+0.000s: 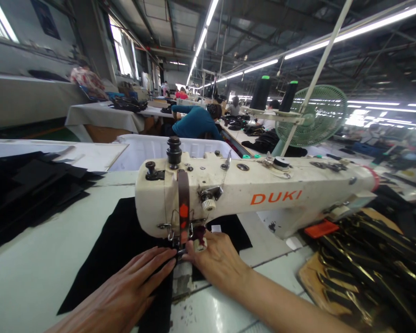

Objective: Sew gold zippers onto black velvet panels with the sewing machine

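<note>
A large black fabric piece (107, 245) lies under the head of a white sewing machine (229, 189). My left hand (135, 277) rests flat on this fabric, its fingers stretched towards the presser foot (178, 245). To the right of the needle area, my right hand (222, 259) is bent, with its thumb beside the foot. Its other fingers are curled and partly hidden, so what they pinch cannot be made out. A dark red piece with a pale block (200, 243) sits in front of those fingers. More black fabric (235, 231) shows behind the machine arm.
Stacked black fabric pieces (31, 194) lie at the left. At right, black strips with gold-coloured zips (364, 268) are heaped near an orange object (321, 228). Behind the machine are a white bin (201, 147), thread cones (261, 92), a green fan (312, 113) and a bent-over co-worker (196, 121).
</note>
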A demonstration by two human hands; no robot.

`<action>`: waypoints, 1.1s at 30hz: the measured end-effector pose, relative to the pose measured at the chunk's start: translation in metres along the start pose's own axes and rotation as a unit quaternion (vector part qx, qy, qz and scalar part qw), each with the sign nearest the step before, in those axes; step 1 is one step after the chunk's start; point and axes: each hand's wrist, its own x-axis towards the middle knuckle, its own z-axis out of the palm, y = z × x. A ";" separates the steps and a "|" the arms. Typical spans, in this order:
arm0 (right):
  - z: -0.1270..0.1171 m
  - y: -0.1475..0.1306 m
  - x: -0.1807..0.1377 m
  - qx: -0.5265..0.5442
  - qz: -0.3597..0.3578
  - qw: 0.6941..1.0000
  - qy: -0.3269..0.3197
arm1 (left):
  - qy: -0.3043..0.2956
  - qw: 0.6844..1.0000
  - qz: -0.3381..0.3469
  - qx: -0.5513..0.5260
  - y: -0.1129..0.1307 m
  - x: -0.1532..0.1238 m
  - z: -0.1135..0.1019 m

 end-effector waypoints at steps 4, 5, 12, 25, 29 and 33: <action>-0.012 0.001 -0.004 0.009 0.034 0.999 -0.016 | -0.003 1.000 -0.008 -0.011 0.000 0.000 0.001; -0.018 0.002 -0.006 0.012 0.050 0.998 -0.025 | -0.006 1.000 -0.012 -0.013 0.000 0.000 0.001; -0.034 0.009 -0.012 0.042 0.063 0.997 -0.019 | -0.022 0.999 -0.010 0.025 0.008 0.003 -0.008; -0.012 0.007 -0.019 0.074 -0.053 0.994 -0.058 | -0.057 0.993 -0.025 0.102 0.027 0.022 -0.030; -0.012 0.006 -0.018 0.096 -0.051 0.991 -0.079 | -0.058 0.993 -0.025 0.100 0.032 0.026 -0.037; -0.013 0.006 -0.017 0.108 -0.055 0.989 -0.089 | -0.054 0.996 -0.052 0.058 0.033 0.023 -0.035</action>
